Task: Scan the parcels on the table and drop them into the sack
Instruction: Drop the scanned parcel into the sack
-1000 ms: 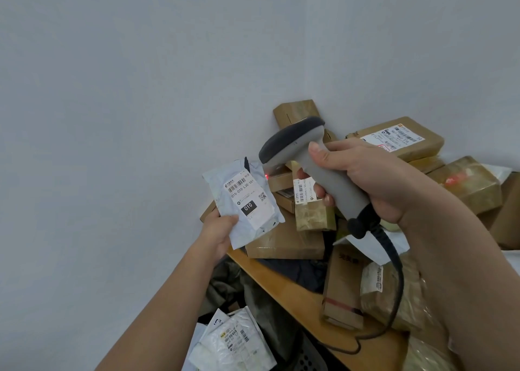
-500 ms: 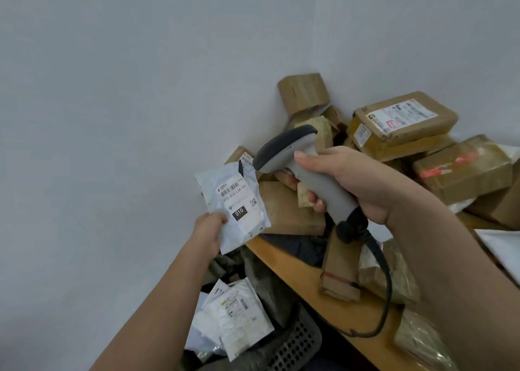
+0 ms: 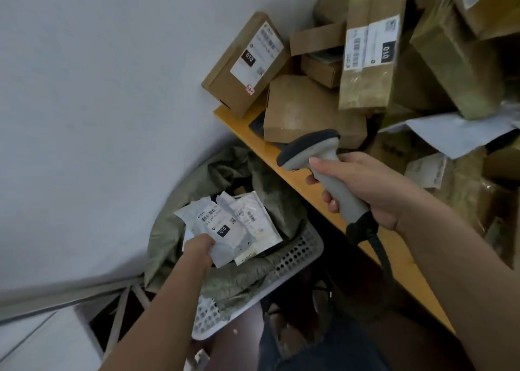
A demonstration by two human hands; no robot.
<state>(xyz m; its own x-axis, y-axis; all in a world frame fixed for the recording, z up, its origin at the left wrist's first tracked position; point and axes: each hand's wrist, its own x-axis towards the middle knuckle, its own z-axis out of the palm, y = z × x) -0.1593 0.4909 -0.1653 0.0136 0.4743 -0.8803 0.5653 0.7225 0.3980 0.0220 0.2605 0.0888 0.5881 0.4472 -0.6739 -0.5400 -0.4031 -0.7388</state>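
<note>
My left hand (image 3: 198,248) pinches a white plastic mailer (image 3: 222,230) with a barcode label marked 010, holding it just above the open mouth of the olive-green sack (image 3: 174,230). Other white mailers (image 3: 254,220) lie inside the sack. My right hand (image 3: 363,186) grips the grey handheld barcode scanner (image 3: 318,159) over the table edge, its head pointing left. A heap of brown cardboard parcels (image 3: 306,109) covers the orange wooden table (image 3: 309,193).
The sack lines a white perforated plastic basket (image 3: 298,254) on the floor beside the table. A pale wall (image 3: 98,89) stands left. The scanner's black cable (image 3: 380,255) hangs down by the table edge. A white mailer (image 3: 455,134) lies among boxes at right.
My left hand has lowered the white mailer from in front of the scanner down to the sack's mouth. My view has tipped downward; the scanner has swung down with my right hand.
</note>
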